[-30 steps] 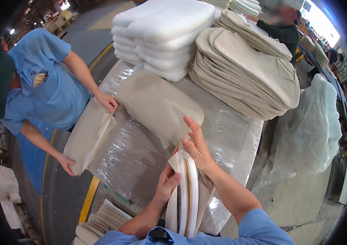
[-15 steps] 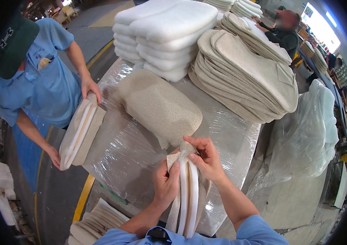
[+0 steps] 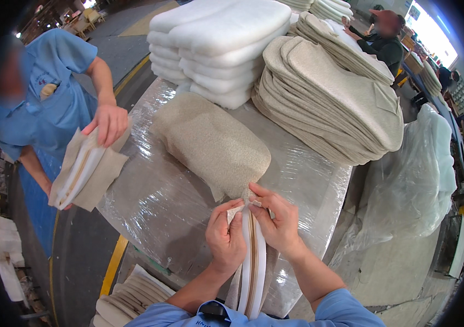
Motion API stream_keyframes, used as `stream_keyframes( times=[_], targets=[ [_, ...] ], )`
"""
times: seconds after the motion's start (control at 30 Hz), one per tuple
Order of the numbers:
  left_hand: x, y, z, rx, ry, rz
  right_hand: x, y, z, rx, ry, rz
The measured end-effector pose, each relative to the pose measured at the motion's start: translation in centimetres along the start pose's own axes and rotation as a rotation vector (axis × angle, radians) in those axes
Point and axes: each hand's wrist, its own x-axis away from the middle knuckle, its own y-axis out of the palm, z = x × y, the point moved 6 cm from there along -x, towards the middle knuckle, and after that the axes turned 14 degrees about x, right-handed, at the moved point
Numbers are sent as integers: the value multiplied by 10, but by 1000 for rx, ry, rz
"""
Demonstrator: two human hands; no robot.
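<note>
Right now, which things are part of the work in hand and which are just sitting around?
In hand:
left hand and right hand, both gripping the upright white pad at its top
beige cover on the wrapped table, touching the hands

Lying about:
white foam stack
beige cover stack
co-worker's pad bundle
clear plastic bag

White foam pad [image 3: 253,261] in beige cover — upright, edge-on, at table's near edge.

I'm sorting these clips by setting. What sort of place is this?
Most likely a factory floor for padded covers or cushions. Tall stacks of beige fabric covers and white foam pads sit on a plastic-wrapped table, and a co-worker in blue handles another piece.
</note>
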Motion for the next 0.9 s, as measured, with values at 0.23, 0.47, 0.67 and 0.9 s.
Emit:
stream_keyframes(
  times=[0.23, 0.47, 0.67, 0.9],
  targets=[
    [-6, 7, 4, -46, 113, -13, 11, 10, 4, -76, -82, 252],
    [-7, 8, 10, -60, 243, -59, 21, 17, 12, -229, -99, 325],
    [-9, 10, 13, -53, 275, -153, 24, 15, 19, -271, -117, 308],
    [-9, 16, 10, -34, 305, -182, 15, 5, 19, -200, -216, 255]
  ],
)
